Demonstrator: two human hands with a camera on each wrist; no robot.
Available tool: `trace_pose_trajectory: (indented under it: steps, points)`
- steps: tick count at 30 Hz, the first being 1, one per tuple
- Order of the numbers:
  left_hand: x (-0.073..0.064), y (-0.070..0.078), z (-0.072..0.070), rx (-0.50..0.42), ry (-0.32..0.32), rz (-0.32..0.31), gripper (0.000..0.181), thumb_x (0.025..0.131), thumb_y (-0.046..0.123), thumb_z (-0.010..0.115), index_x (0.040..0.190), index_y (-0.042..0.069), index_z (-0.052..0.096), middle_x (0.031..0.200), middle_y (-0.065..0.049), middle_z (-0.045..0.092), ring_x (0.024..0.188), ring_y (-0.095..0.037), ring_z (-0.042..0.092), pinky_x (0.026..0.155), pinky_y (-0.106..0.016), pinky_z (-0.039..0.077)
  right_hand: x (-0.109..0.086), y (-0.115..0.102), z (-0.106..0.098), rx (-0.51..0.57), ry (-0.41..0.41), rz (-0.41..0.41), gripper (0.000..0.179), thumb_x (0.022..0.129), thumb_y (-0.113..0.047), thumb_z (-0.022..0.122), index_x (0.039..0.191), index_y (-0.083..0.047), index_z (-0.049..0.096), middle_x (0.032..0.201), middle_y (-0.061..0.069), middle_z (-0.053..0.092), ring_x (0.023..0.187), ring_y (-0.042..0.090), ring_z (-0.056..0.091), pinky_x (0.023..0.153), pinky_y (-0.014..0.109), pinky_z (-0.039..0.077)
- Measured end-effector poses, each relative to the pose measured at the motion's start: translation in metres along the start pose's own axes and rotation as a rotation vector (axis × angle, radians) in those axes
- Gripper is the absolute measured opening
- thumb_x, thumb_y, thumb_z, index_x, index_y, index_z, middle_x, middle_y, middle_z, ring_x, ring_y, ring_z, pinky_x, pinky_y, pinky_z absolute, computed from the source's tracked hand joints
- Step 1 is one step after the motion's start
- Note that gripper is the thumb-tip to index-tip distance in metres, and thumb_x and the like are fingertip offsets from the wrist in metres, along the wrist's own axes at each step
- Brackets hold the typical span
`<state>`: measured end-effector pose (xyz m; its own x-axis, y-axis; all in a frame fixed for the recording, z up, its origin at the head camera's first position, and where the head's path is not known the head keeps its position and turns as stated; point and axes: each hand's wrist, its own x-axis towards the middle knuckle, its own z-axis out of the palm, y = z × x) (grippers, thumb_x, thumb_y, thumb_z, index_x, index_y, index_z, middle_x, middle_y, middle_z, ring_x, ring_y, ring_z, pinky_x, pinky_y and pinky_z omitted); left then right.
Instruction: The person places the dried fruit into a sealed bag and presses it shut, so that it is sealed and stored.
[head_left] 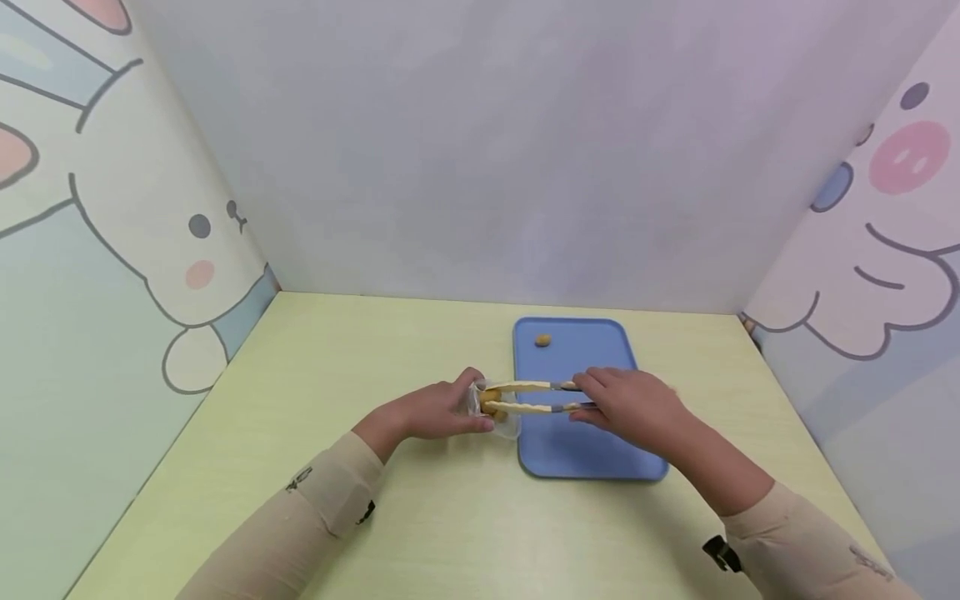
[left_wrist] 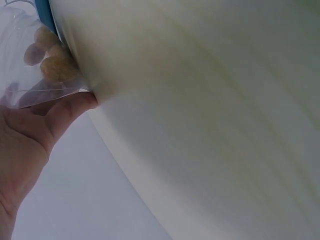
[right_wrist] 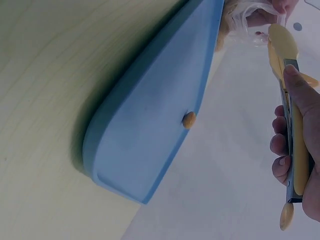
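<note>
My left hand (head_left: 435, 410) holds a clear plastic bag (head_left: 511, 427) at the tray's left edge, thumb and fingers around its sides. Several rounded, brown, potato-like pieces (left_wrist: 58, 69) show through the plastic in the left wrist view. My right hand (head_left: 637, 407) grips metal tongs with cream-coloured tips (right_wrist: 283, 42) and handle covers. From above, the tongs' two arms stand apart, their tips over the bag's mouth and the pieces in it. One small brown piece (head_left: 543, 340) lies on the blue tray (head_left: 558, 446), near its far left corner.
The tray lies on a pale wood-patterned table (head_left: 420, 517), right of the middle. A plain light wall (head_left: 480, 167) rises behind the table. Side walls with cartoon animals (head_left: 150, 233) stand left and right.
</note>
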<state>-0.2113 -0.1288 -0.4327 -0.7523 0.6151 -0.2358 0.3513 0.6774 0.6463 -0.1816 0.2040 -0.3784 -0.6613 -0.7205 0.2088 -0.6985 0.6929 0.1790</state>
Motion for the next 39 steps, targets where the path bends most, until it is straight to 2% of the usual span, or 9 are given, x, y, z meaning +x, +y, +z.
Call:
trace_pose_trajectory:
  steps: [10,24,33,39]
  points:
    - [0.000,-0.004,0.003,-0.002,0.002,0.007,0.069,0.082,0.072,0.060,0.131,0.035,0.029,0.092,0.002,0.062,0.078,-0.016,0.057,0.074,-0.034,0.045,0.006,-0.008,0.003,-0.076,0.102,-0.068,0.044,0.080,-0.047,0.077,0.103,-0.014,0.059,0.079,-0.006,0.055,0.061,0.008,0.050,0.049,0.023,0.038]
    - [0.000,-0.004,0.004,0.006,0.002,0.002,0.072,0.081,0.073,0.059,0.132,0.034,0.027,0.092,0.004,0.062,0.080,-0.015,0.058,0.076,-0.034,0.046,0.009,-0.014,-0.002,-0.151,0.113,-0.120,0.050,0.079,-0.050,0.077,0.107,-0.013,0.058,0.083,-0.004,0.057,0.067,0.010,0.054,0.053,0.024,0.041]
    - [-0.001,-0.004,0.004,0.028,0.003,0.001,0.074,0.080,0.075,0.059,0.132,0.032,0.028,0.084,0.002,0.061,0.073,-0.015,0.057,0.072,-0.033,0.046,-0.002,0.003,-0.014,-0.155,0.139,-0.121,0.054,0.075,-0.048,0.082,0.107,-0.012,0.059,0.082,-0.003,0.057,0.066,0.009,0.054,0.052,0.025,0.041]
    - [-0.001,-0.002,0.004,0.053,0.001,-0.005,0.078,0.079,0.076,0.058,0.134,0.031,0.027,0.085,0.002,0.062,0.075,-0.014,0.059,0.074,-0.033,0.046,-0.010,0.022,-0.023,-0.141,0.136,-0.075,0.057,0.073,-0.045,0.084,0.111,-0.009,0.061,0.084,-0.001,0.056,0.063,0.011,0.053,0.048,0.025,0.038]
